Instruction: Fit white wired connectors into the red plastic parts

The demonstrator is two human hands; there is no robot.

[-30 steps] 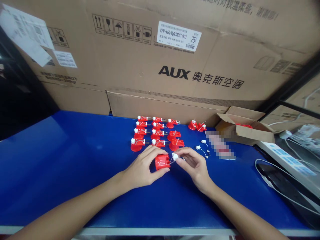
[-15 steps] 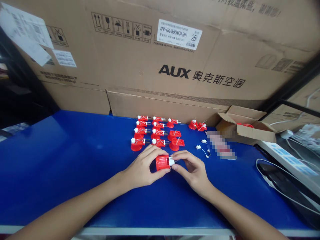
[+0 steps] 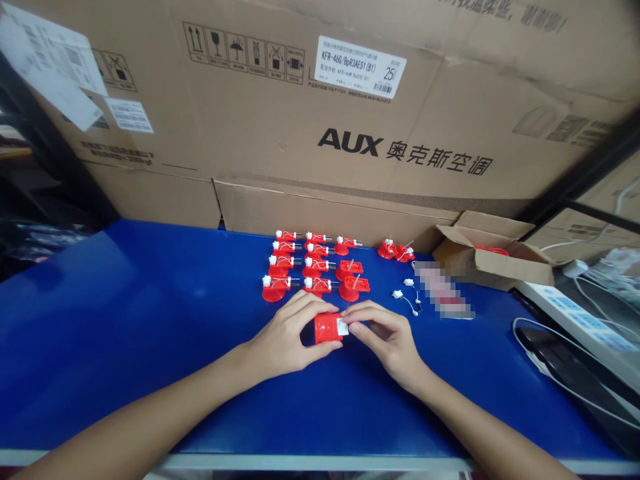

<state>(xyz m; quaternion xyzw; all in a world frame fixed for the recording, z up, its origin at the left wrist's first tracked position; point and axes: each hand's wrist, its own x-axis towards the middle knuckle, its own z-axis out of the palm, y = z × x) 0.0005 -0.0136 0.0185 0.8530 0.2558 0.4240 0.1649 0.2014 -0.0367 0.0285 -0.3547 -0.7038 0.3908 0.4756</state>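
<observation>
A round red plastic part (image 3: 326,329) is gripped between the thumb and fingers of my left hand (image 3: 280,337), just above the blue table. At its right end sits a small white plastic block (image 3: 343,327), lying against the red part. My right hand (image 3: 393,340) is closed, its thumb and fingertips on the white block's right edge. Just beyond my hands stand rows of similar red parts (image 3: 274,291), many with white blocks, thin wires and metal pins. Small white connectors with wires (image 3: 397,294) lie to the right of the rows.
Behind the blue table (image 3: 150,347) rises a large cardboard carton (image 3: 260,133). At the right are an opened cardboard box (image 3: 505,267) with red parts inside, a white power strip (image 3: 575,320), a black object with a white cable (image 3: 560,360), and a blurred-out packet (image 3: 443,290).
The white block has turned and now sits closer in against the red part, with a broader face showing. My right fingertips have shifted slightly along it; the left hand has barely moved.
</observation>
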